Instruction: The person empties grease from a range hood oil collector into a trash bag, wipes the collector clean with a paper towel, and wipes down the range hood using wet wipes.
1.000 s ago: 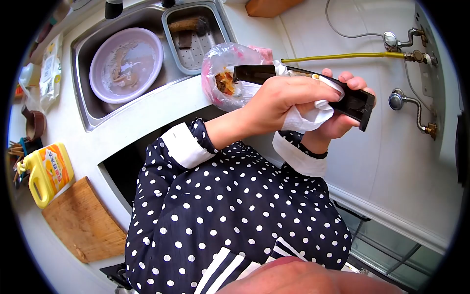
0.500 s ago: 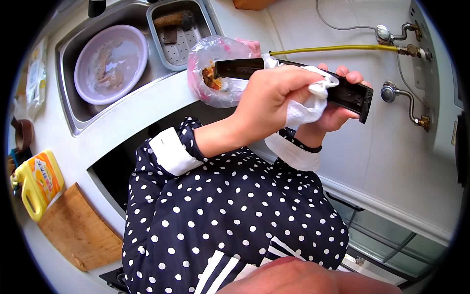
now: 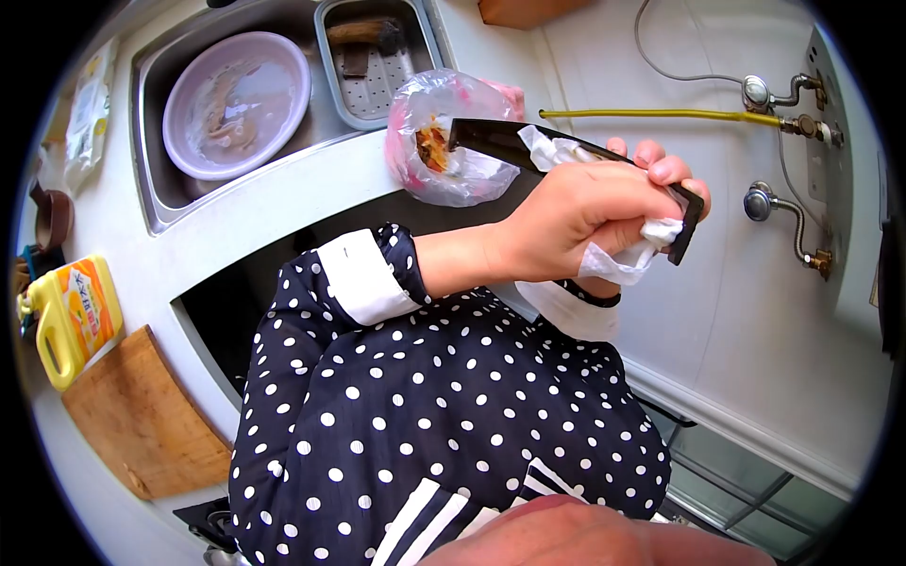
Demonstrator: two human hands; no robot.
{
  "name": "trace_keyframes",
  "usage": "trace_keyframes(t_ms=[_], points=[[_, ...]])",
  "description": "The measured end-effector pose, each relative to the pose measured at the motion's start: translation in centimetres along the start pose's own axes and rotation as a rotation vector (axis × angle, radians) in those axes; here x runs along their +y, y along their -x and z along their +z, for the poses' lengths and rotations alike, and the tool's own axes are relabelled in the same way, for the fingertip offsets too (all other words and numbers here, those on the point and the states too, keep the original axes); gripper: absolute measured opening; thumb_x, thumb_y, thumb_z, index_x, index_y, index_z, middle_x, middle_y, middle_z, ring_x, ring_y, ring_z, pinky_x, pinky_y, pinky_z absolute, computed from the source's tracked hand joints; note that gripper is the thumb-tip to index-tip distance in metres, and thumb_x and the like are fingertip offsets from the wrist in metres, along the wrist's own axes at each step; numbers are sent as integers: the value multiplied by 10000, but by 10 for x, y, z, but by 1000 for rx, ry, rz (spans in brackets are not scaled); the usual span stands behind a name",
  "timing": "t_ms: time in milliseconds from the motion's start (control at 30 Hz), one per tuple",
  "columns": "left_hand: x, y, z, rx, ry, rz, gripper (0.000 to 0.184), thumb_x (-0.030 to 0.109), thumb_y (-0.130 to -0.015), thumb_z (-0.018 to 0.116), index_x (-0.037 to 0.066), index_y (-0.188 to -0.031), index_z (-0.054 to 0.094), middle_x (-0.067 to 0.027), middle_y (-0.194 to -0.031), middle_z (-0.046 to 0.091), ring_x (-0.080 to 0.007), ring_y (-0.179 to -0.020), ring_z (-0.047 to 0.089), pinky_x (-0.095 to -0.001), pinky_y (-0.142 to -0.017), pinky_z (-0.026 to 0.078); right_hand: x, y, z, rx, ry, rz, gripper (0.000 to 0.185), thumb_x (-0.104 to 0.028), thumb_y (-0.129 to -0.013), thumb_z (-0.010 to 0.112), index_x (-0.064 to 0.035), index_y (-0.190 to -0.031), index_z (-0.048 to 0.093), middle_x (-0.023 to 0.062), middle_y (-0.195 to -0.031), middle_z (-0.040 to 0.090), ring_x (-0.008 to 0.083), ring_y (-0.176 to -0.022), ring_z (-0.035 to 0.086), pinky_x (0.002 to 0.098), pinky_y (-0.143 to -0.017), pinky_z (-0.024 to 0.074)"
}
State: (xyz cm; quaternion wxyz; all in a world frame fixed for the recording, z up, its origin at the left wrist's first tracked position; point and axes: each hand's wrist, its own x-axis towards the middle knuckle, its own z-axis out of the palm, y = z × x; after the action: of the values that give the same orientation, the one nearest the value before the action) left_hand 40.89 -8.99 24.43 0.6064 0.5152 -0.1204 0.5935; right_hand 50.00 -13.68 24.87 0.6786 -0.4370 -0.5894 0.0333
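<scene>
My left hand [image 3: 590, 212] is closed on a crumpled white paper towel [image 3: 618, 264], pressing it against a long, narrow black trough-shaped piece [image 3: 495, 139]. More white paper [image 3: 557, 149] lies along the inside of this piece. My right hand [image 3: 672, 170] grips the piece near its right end, fingers curled over the upper edge; the left hand hides most of it. The piece is held tilted in the air. Its left end reaches the open mouth of a clear plastic bag with pink marks [image 3: 406, 156], which contains orange-brown food scraps [image 3: 432, 149].
A lilac basin [image 3: 175, 141] with cloudy water sits in the steel sink [image 3: 151, 189], beside a perforated tray [image 3: 363, 113] holding a brush. At left are a yellow jug [image 3: 80, 311] and a wooden board [image 3: 146, 415]. A yellow hose [image 3: 661, 114] and valves [image 3: 758, 201] are at right.
My left hand has moved right with the paper towel, towards the end of the black piece, and now covers more of my right hand. The whole view has shifted slightly.
</scene>
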Motion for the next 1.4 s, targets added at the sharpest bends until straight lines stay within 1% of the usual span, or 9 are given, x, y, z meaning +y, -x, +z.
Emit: trace_keyframes(t_ms=[133, 300, 567, 733, 1000, 1100, 1233, 1333, 1400], points=[[4, -3, -1, -68, -137, 118, 183, 85, -802, 600, 45, -980, 604, -92, -888, 623, -262, -823, 607, -316, -720, 474, -13, -1, 19, 170, -172, 46, 282, -297, -885, 544, -179, -1087, 387, 28, -1040, 465, 202, -913, 470, 407, -760, 477], [7, -6, -10, -140, -267, 57, 211, 69, -765, 608, 68, -976, 606, -74, -914, 627, -245, -827, 612, -320, -702, 494, -3, -2, 7, 101, -157, -12, 289, -313, -896, 522, -148, -1100, 400, 46, -1053, 461, 195, -912, 496, 418, -779, 506], [0, -2, -27, -193, -361, -46, 229, 54, -738, 608, 85, -965, 606, -61, -909, 634, -253, -816, 611, -327, -703, 500, -2, -4, 6, 182, -32, 45, 560, -564, -811, 529, -95, -1087, 394, 88, -987, 470, 210, -851, 511, 401, -742, 533], [-7, 0, -36, -230, -390, -46, 310, -5, -672, 606, 81, -969, 606, -77, -907, 630, -256, -793, 610, -328, -680, 498, 1, -7, 12, 250, -99, 37, 581, -564, -811, 531, -81, -1103, 390, 95, -986, 466, 215, -832, 508, 384, -735, 534], [-16, 13, -52, -251, -404, -164, 329, -18, -690, 581, 81, -1003, 599, -88, -841, 598, -243, -690, 578, -307, -597, 463, 0, -18, 2, 216, 5, -38, 568, -540, -821, 533, -67, -1101, 389, 123, -968, 482, 218, -784, 524, 393, -686, 540], [-20, 19, -58, -304, -462, -291, 322, -19, -700, 568, 85, -1003, 596, -83, -825, 595, -243, -690, 576, -314, -600, 464, -1, -24, -8, 110, 31, -112, 565, -542, -824, 526, -61, -1088, 392, 127, -951, 496, 222, -761, 539, 395, -672, 540], [-30, 26, -64, -325, -535, -248, 261, 10, -716, 568, 75, -967, 591, -84, -805, 593, -276, -709, 582, -339, -618, 470, -6, -30, -9, 131, 38, -116, 573, -547, -815, 538, -50, -1063, 396, 135, -944, 504, 229, -758, 554, 401, -652, 543], [-32, 28, -68, -397, -594, -340, 224, 27, -734, 551, 67, -954, 565, -115, -894, 615, -313, -833, 591, -372, -689, 481, -7, -34, -11, 100, 71, -133, 583, -548, -810, 546, -54, -1076, 389, 143, -936, 504, 233, -753, 553, 405, -651, 546], [-43, 35, -72, -321, -646, -286, 248, 19, -726, 558, 70, -969, 582, -113, -853, 607, -297, -767, 594, -353, -653, 476, -5, -36, -8, 71, 115, -142, 588, -552, -816, 532, -57, -1091, 376, 146, -929, 503, 232, -746, 548, 406, -653, 548]])
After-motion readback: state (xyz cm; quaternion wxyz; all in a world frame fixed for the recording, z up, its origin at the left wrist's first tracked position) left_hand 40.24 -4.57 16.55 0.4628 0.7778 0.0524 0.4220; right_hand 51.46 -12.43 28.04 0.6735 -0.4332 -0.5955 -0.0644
